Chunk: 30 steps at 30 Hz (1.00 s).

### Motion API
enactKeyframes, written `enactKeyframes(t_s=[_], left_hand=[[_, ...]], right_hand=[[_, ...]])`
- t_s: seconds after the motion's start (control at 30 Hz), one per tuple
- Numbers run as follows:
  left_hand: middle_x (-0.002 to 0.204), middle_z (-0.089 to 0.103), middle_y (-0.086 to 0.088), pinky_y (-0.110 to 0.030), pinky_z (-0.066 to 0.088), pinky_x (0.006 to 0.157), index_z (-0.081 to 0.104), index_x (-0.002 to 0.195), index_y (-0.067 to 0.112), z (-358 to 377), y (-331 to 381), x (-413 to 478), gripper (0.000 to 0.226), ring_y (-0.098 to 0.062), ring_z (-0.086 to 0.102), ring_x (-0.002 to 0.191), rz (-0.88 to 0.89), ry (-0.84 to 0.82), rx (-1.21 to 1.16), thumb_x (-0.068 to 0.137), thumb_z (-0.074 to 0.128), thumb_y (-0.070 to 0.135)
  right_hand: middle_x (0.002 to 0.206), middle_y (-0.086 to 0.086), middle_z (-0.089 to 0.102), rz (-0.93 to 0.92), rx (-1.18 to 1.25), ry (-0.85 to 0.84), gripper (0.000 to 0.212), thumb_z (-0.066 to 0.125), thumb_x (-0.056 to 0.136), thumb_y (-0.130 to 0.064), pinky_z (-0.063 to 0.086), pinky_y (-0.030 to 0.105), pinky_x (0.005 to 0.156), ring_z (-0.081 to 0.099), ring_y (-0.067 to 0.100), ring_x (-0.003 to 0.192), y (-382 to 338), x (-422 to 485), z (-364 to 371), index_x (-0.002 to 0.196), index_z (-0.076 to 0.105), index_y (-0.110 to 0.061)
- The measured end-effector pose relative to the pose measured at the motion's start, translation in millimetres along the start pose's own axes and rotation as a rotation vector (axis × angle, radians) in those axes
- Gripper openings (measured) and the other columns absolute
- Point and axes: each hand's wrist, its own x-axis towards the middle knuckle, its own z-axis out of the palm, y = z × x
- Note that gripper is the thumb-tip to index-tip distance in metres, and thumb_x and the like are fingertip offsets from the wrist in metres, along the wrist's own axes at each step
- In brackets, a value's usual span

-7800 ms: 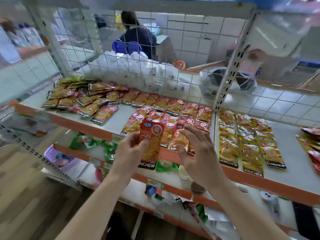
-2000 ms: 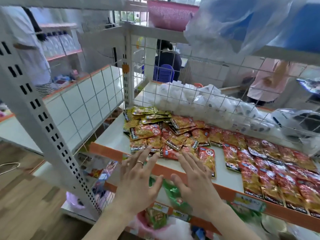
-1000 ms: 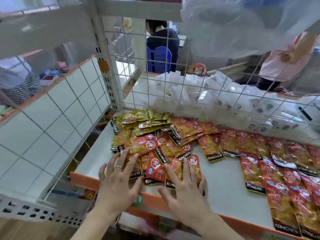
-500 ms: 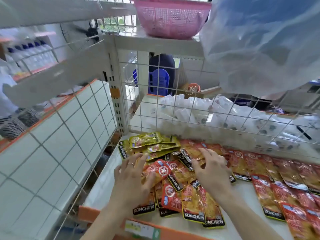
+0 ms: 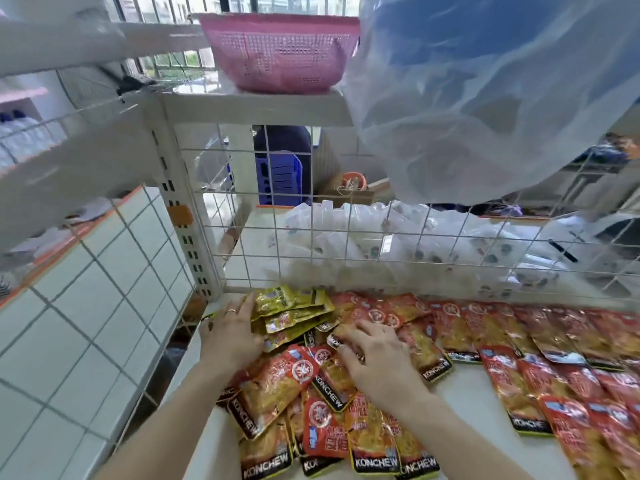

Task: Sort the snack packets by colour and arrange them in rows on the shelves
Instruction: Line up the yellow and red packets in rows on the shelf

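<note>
Because my left hand (image 5: 232,332) lies flat with fingers spread against the yellow-green packets (image 5: 291,315) at eleven o'clock of the heap, gripping nothing, a sideways push could slide them off the shelf's (image 5: 460,393) open left edge or bury them back under the red ones. I count about five or six yellow-green packets, fanned over each other near the wire grid (image 5: 346,244); the lower ones are half hidden, so the count is loose.

At six o'clock sits the loose pile of red packets (image 5: 311,403), roughly eight to ten, overlapping at odd angles; some reach close to the front lip and could tip over it if I drag carelessly.

My right hand (image 5: 375,358) rests palm down at the heap's centre, fingers curled onto a red packet (image 5: 341,336); whether it is pinched or only pressed, I cannot tell. These glossy packets probably slip on each other, so lifting one could pull a neighbour along.

From two to four o'clock lie the sorted red rows (image 5: 540,358), at least a dozen packets in view, more cut off by the frame. My forearm could sweep across and skew them.
</note>
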Motion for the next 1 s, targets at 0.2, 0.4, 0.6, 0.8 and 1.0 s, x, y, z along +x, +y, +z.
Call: enactKeyframes(t_s=[0.2, 0.4, 0.6, 0.8, 1.0], left_hand=[[0.153, 0.037, 0.003, -0.054, 0.024, 0.110, 0.038, 0.149, 0.033, 5.8, 0.6, -2.8, 0.063, -0.024, 0.032, 0.140, 0.051, 0.111, 0.067, 0.089, 0.056, 0.028], [0.142, 0.057, 0.004, -0.052, 0.031, 0.105, 0.069, 0.121, 0.027, 19.1, -11.0, -15.8, 0.037, -0.024, 0.053, 0.130, 0.123, 0.297, -0.011, 0.084, 0.068, 0.028], [0.073, 0.070, 0.006, -0.037, 0.049, 0.064, 0.075, 0.091, 0.031, -3.7, 4.1, -45.0, 0.009, -0.013, 0.064, 0.064, 0.088, 0.349, -0.762, 0.094, 0.066, 0.031], [0.108, 0.073, -0.003, -0.047, 0.060, 0.078, 0.069, 0.117, 0.018, -9.4, 23.8, -80.7, 0.032, -0.025, 0.073, 0.093, -0.183, 0.046, -1.310, 0.088, 0.073, 0.030], [0.105, 0.074, -0.011, -0.041, 0.057, 0.070, 0.059, 0.119, 0.017, 1.9, 44.5, -112.9, 0.037, -0.027, 0.072, 0.087, -0.179, -0.131, -1.478, 0.086, 0.075, 0.012]], right_hand=[[0.117, -0.009, 0.052, 0.131, 0.080, 0.287, 0.029, 0.062, 0.091, -0.051, 0.034, 0.019, 0.099, 0.044, 0.011, 0.118, 15.9, 0.8, 7.4, 0.098, 0.065, -0.023], [0.109, -0.005, 0.059, 0.231, 0.122, 0.238, 0.053, 0.069, 0.084, -0.054, 0.051, 0.031, 0.091, 0.057, 0.016, 0.106, 14.6, 6.4, 11.4, 0.120, 0.051, -0.019], [0.096, 0.003, 0.072, 0.328, 0.502, 0.102, 0.057, 0.081, 0.080, -0.038, 0.057, 0.036, 0.084, 0.069, 0.019, 0.091, 18.0, 7.9, 3.3, 0.125, 0.059, -0.011], [0.093, -0.006, 0.075, 0.234, 0.866, -0.024, 0.018, 0.076, 0.085, -0.025, 0.054, 0.029, 0.081, 0.070, 0.013, 0.092, 17.3, -4.9, -16.1, 0.100, 0.068, -0.020], [0.088, -0.007, 0.075, 0.190, 0.923, -0.054, 0.008, 0.073, 0.088, -0.022, 0.050, 0.025, 0.081, 0.069, 0.012, 0.090, 24.3, -21.7, -20.7, 0.094, 0.068, -0.022]])
